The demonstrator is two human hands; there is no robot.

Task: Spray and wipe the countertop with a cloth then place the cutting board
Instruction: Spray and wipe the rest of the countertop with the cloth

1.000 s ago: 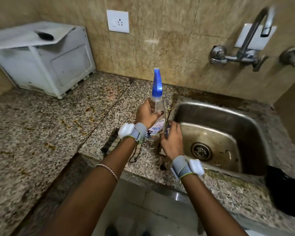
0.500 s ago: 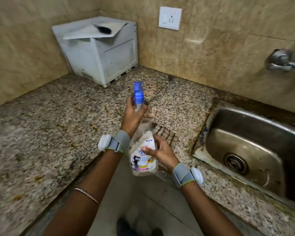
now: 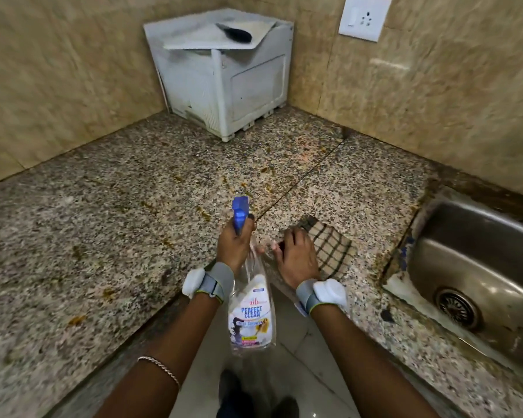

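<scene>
My left hand [image 3: 234,244] grips the neck of a clear spray bottle [image 3: 249,315] with a blue nozzle [image 3: 239,211]. The bottle is tilted over the counter's front edge, nozzle pointing away from me. My right hand [image 3: 295,256] lies on a beige checked cloth [image 3: 329,247] on the speckled granite countertop [image 3: 109,236], its fingers curled over the cloth's left edge. Yellow-brown stains dot the countertop. A white flat board [image 3: 212,34] lies on top of a white box in the far corner.
The white box [image 3: 233,86] stands in the corner with a black object [image 3: 236,34] on the board. A steel sink [image 3: 477,267] is sunk into the counter at the right. A wall socket [image 3: 364,18] sits above. Tiled floor shows below the counter edge.
The view has swung left from the sink to the corner. My left hand lifted the bottle off the counter and tilted it; my right hand left the bottle and went onto the cloth.
</scene>
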